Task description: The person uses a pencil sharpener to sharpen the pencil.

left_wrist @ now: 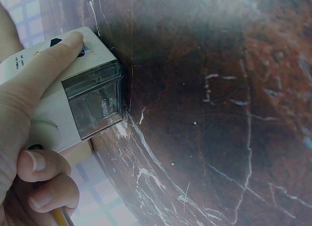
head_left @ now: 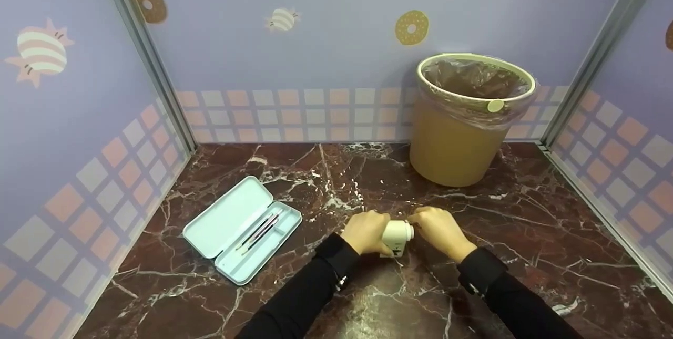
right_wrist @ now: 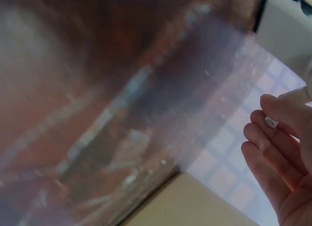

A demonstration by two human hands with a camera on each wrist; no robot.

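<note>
A white pencil sharpener (head_left: 398, 232) with a printed picture stands on the dark marble tabletop, held by my left hand (head_left: 366, 231). In the left wrist view, the thumb lies along its printed side and the clear shavings drawer (left_wrist: 95, 101) faces the camera. Below the curled fingers shows part of a thin yellow-and-dark stick (left_wrist: 61, 216). At the sharpener's right end, my right hand (head_left: 439, 229) grips its crank. The right wrist view shows the crank arm (right_wrist: 295, 94) by the thumb, and a small pale knob end (right_wrist: 270, 122) between the fingers.
A pale blue pencil case (head_left: 231, 218) lies open at the left, with several slim pencils (head_left: 258, 234) in it. At the back right stands a yellowish waste bin (head_left: 452, 144) with a clear liner. Patterned panels (head_left: 326, 39) wall the table at the back and sides.
</note>
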